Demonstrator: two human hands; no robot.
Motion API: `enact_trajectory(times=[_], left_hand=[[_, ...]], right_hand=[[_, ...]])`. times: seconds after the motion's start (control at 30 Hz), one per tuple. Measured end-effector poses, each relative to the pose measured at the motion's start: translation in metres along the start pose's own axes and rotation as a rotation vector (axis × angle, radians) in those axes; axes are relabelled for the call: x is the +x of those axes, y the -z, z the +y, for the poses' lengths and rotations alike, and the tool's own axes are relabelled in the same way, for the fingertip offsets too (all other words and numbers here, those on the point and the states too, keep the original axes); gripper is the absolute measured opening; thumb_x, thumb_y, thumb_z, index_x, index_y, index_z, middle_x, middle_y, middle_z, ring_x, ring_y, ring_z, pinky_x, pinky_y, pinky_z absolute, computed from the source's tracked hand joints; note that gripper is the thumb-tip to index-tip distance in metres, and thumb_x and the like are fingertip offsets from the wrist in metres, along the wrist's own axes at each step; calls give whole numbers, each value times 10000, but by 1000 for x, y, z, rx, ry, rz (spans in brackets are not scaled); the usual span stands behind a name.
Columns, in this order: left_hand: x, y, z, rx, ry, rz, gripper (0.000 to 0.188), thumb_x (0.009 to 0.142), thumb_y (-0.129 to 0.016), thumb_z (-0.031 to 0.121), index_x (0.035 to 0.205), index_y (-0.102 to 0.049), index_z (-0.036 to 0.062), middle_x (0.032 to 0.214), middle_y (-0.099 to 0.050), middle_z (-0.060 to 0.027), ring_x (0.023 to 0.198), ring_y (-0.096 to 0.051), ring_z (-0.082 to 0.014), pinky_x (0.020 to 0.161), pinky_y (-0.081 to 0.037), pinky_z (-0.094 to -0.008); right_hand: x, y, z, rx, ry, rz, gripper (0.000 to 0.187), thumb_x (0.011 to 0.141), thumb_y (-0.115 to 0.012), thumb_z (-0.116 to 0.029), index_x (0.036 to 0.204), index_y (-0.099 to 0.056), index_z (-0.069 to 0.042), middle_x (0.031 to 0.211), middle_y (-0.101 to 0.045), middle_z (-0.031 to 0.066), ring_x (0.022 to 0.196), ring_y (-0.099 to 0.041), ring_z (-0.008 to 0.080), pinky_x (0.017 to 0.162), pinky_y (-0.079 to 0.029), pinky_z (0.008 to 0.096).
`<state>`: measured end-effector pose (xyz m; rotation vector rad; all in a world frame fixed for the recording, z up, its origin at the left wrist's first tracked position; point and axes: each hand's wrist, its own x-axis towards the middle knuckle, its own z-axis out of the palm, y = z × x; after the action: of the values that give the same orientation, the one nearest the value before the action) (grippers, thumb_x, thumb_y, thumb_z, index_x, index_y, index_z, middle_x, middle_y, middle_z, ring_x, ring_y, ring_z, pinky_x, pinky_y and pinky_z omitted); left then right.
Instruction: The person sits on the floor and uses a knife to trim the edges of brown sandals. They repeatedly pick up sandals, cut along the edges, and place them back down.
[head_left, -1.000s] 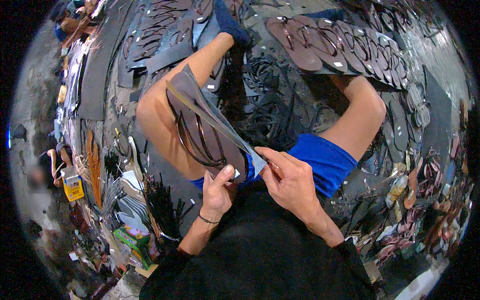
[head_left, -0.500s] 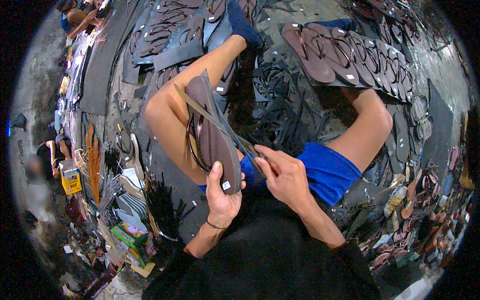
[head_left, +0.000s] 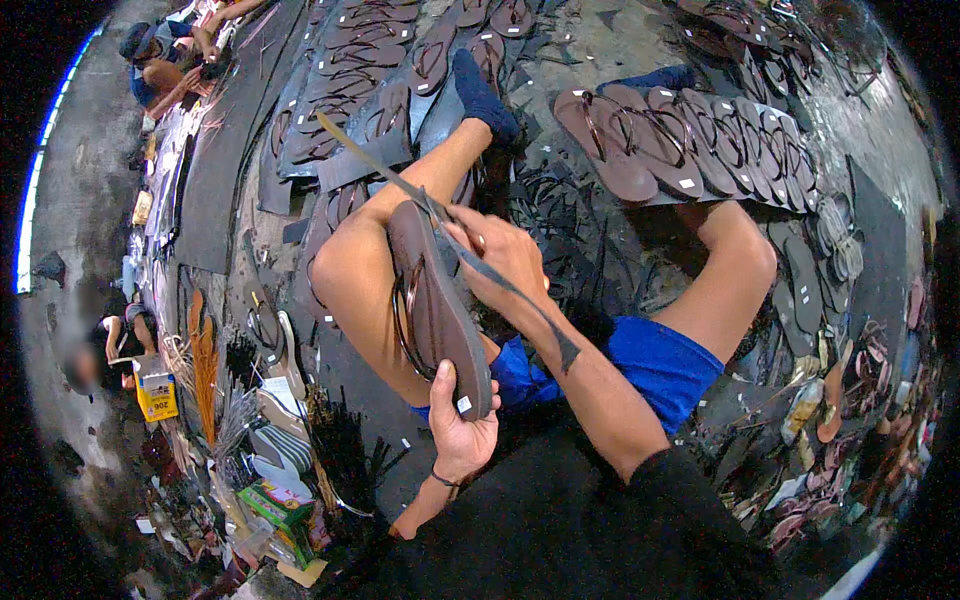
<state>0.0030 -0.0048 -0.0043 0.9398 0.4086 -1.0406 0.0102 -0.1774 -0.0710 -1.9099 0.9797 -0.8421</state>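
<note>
My left hand [head_left: 463, 432] grips the heel of a brown flip-flop [head_left: 445, 310], thumb on the footbed near a small white sticker. The flip-flop is tilted, toe pointing away, with shiny dark straps. Beside its toe my right hand [head_left: 500, 262] is closed on a long, thin knife [head_left: 365, 152], whose narrow blade reaches to the far left; its handle is hidden by my fingers. A dark strip of trimmed rubber [head_left: 515, 292] hangs from the same hand across my right wrist, apart from the sole's near edge.
Rows of similar flip-flops [head_left: 690, 150] lie by my right foot, more [head_left: 365, 60] beyond my left foot. Black offcuts [head_left: 560, 240] are heaped between my legs. At left are a yellow box [head_left: 157, 395], a green box [head_left: 285, 515] and bristles. Another person [head_left: 165, 70] sits at far left.
My right hand has moved up and away, from beside the sole's middle to its toe, carrying the knife. The rubber strip that lay along the sole's edge now hangs loose from that hand.
</note>
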Motion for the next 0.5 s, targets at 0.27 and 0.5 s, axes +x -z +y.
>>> enact_trajectory(times=[0.27,0.5], left_hand=[[-5,56,43,1063,-47,-510,693,723,-777,95,1313,-433,-19,1290,-521,-96,1182,-488,-175,1028,-370,-350],[35,-66,92,742,-373,-317,234,924,-613,172,1090,-572,11,951,-630,-19,878,-586,-88,787,-481,-244]], right_hand=[[-6,80,-17,483,-399,-472,375,815,-740,-332,954,-661,7,761,-623,18,665,-507,50,570,-453,255],[-73,127,-37,162,-42,15,304,841,-665,-121,1135,-634,-46,934,-677,123,810,-646,223,734,-517,325]])
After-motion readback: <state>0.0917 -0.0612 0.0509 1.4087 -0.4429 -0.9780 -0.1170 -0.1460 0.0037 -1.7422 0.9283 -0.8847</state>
